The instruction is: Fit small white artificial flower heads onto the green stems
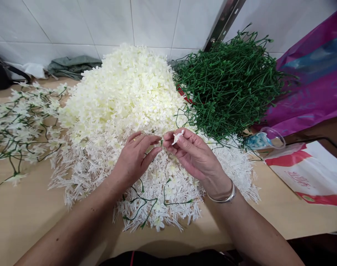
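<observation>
My left hand [137, 155] is closed in a pinch, with the green tip of an artificial flower stem [161, 142] showing at its fingertips. My right hand [194, 153] holds a small white artificial flower [178, 136] between thumb and fingers, close beside the left fingertips. Below both hands, a branched green stem [146, 201] shows over white stringy pieces [102, 181]; whether it joins the tip in my left hand is hidden. Behind my hands rises a large heap of cream-white flowers [129, 88].
A tall bundle of bare green stems [226, 81] stands at back right, a red rim under it. Flowered stems [21, 118] lie at left. On the right are a clear plastic cup [270, 138], a red-and-white bag [309, 173] and a purple bag [309, 81]. Dark cloth [74, 66] lies by the wall.
</observation>
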Available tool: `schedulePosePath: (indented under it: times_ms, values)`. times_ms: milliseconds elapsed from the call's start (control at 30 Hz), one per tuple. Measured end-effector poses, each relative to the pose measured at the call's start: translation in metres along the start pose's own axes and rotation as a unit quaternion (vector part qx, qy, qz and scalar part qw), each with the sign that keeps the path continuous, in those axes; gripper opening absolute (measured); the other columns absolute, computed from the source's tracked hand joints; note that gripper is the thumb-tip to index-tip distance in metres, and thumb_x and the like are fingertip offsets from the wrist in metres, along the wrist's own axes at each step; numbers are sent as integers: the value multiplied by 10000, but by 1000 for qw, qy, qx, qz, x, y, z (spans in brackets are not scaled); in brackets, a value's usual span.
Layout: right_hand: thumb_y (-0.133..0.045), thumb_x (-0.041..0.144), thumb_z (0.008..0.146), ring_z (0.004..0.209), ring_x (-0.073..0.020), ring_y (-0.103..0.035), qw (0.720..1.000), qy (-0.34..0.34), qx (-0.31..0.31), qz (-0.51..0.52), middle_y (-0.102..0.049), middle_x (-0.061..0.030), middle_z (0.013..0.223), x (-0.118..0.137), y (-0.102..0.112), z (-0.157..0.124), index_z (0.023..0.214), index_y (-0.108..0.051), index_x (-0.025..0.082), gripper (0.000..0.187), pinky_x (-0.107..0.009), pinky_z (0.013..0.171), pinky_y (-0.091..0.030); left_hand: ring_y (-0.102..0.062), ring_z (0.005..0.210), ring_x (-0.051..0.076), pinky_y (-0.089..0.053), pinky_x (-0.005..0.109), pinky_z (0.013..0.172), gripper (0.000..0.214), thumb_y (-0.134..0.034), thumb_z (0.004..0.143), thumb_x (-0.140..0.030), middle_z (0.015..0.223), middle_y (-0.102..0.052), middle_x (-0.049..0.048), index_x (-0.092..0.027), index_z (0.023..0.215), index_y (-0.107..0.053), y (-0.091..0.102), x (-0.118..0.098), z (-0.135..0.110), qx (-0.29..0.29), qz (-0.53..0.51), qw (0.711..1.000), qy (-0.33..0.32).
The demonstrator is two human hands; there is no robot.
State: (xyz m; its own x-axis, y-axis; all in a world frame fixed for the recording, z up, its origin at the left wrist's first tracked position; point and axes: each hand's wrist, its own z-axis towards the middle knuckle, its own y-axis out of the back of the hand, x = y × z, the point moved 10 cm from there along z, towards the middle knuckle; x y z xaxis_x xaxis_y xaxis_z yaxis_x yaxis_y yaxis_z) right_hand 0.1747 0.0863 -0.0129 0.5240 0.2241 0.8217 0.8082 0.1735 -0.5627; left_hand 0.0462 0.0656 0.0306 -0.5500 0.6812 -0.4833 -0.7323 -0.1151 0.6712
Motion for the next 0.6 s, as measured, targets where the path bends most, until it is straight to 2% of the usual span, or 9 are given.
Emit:
schedulePosePath:
  times_ms: [133, 267, 333, 467, 600]
  values:
    - [-949, 335, 741, 827, -73, -722, 998, 33, -46, 18, -772, 46, 916, 16, 16, 1, 829, -728, 250, 253, -177, 832, -586, -711, 1020, 261, -404, 511, 1126, 257, -657, 1002, -430, 1075, -752, 90, -196, 1110, -651, 2, -10, -3, 0, 116, 992, -44]
    - [-959, 297, 727, 837, -64, -704, 997, 53, -59, 24, -758, 51, 895, 24, 21, 1, 813, -735, 238, 247, -164, 847, -581, -662, 1041, 312, -364, 578, 1126, 398, -756, 894, -556, 1107, -717, 120, -205, 1062, -673, 3, -9, -3, -9, 206, 978, -24]
    - [-955, 300, 734, 826, -63, -702, 997, 45, -50, 27, -762, 46, 898, 20, 18, 1, 817, -733, 235, 246, -160, 832, -575, -653, 1041, 317, -346, 586, 1125, 345, -771, 891, -530, 1096, -723, 107, -218, 1017, -695, 0, -10, -1, -11, 214, 977, -10]
    - [-951, 305, 738, 808, -67, -701, 998, 33, -43, 25, -767, 43, 900, 15, 14, 1, 827, -722, 235, 255, -166, 808, -560, -677, 1004, 287, -298, 567, 1111, 111, -758, 944, -335, 999, -768, 22, -254, 889, -707, -4, -18, 4, -35, 206, 978, -1]
    - [-954, 324, 731, 782, -74, -687, 998, 41, -45, 8, -752, 43, 864, 18, 15, 0, 817, -714, 230, 272, -182, 783, -548, -728, 875, 184, -364, 465, 1083, 84, -681, 1000, -186, 960, -806, -37, -248, 944, -671, 6, -24, 4, -68, 116, 991, -19]
